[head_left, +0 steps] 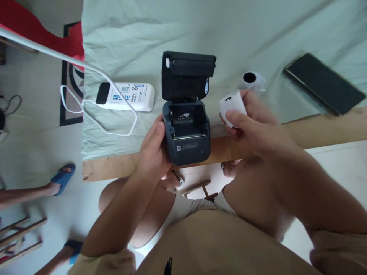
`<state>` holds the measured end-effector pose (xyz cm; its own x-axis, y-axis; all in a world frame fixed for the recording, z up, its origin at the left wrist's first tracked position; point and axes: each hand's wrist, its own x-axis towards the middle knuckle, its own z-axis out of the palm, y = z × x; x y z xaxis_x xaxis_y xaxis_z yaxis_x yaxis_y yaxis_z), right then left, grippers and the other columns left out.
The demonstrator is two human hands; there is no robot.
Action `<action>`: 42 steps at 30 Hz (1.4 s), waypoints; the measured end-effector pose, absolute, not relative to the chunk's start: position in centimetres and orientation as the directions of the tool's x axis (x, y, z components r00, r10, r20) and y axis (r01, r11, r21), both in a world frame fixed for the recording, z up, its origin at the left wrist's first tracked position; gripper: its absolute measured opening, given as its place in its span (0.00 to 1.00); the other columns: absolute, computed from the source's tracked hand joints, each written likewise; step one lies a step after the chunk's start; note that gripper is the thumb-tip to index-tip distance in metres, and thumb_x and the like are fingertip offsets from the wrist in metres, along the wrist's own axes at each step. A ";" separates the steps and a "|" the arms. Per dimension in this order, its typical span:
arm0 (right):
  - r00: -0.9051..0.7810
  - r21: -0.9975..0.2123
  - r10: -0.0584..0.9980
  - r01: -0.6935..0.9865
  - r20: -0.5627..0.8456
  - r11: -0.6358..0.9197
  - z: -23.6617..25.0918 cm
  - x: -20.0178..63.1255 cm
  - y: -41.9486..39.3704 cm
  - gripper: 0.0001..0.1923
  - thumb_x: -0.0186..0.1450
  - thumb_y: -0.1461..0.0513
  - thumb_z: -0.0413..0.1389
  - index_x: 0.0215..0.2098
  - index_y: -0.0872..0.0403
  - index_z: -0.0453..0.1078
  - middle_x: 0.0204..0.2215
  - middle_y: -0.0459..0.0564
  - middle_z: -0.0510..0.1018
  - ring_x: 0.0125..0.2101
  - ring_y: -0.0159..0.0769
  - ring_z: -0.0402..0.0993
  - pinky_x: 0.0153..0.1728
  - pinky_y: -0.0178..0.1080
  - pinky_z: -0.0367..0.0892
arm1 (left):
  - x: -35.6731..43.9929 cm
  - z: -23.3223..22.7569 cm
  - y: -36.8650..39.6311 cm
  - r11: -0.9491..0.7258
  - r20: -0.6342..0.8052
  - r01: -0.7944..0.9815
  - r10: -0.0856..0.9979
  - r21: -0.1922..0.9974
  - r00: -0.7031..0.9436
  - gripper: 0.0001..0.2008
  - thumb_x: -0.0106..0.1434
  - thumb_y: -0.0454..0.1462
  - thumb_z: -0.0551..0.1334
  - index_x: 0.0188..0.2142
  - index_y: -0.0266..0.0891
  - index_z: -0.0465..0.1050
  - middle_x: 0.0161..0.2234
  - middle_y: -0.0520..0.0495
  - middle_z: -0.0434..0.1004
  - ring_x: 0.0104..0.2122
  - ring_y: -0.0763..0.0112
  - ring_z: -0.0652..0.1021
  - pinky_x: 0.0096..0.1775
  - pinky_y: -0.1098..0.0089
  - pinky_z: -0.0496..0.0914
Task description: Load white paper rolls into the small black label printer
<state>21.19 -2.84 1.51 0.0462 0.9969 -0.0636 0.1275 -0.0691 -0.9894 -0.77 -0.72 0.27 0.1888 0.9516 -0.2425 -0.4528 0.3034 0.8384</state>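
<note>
A: Hands first. Left hand [155, 147] wrapped round the left side of the small dark printer [186, 131], fingers closed on its casing, steadying it at the near edge of the desk [114, 168]. Part of the body overhangs that edge.

B: And the right?

A: Right hand [255, 126] closed on a white paper roll [232, 109], pinched between thumb and fingers, raised off the cloth. The roll sits just right of the printer, apart from it, not touching.

B: Lid position?

A: Lid [187, 74] swung up and back, standing away from the person. The paper bay [186, 120] lies open and faces up, nothing in it that I can make out.

B: So how does the roll lie to the bay?

A: The bay is left of the roll and a little nearer the person. Right hand is the nearer one to it with the roll; left is taken up with the casing. The bay's long side runs left to right. The roll's end seems turned up and left, towards the camera, so its axis looks off from the bay's line, though the fingers hide most of it.

B: Further out?

A: A second paper roll [252, 80] standing on end on the pale green cloth [200, 26], beyond the right hand. White power bank [126, 96] with a white cable [94, 114] to the left of the printer. Dark phone [323, 84] far right, lying flat. Another person's feet in blue sandals [63, 177] on the floor at left.
</note>
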 end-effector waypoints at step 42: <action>-0.174 -0.490 0.838 0.743 0.518 0.457 2.3 18.8 -2.6 0.17 0.64 0.65 0.57 0.49 0.44 0.65 0.51 0.45 0.84 0.47 0.44 0.83 0.46 0.50 0.76 | -1.8 -0.4 -1.0 0.268 -0.188 -0.221 0.926 0.938 0.326 0.33 0.61 0.49 0.74 0.63 0.46 0.71 0.51 0.43 0.84 0.49 0.53 0.85 0.44 0.64 0.81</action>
<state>18.83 -2.60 2.32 -0.1737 0.8378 0.5176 0.7426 0.4567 -0.4899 -1.82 -0.95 -0.42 0.3261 0.9264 -0.1884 -0.2206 0.2683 0.9377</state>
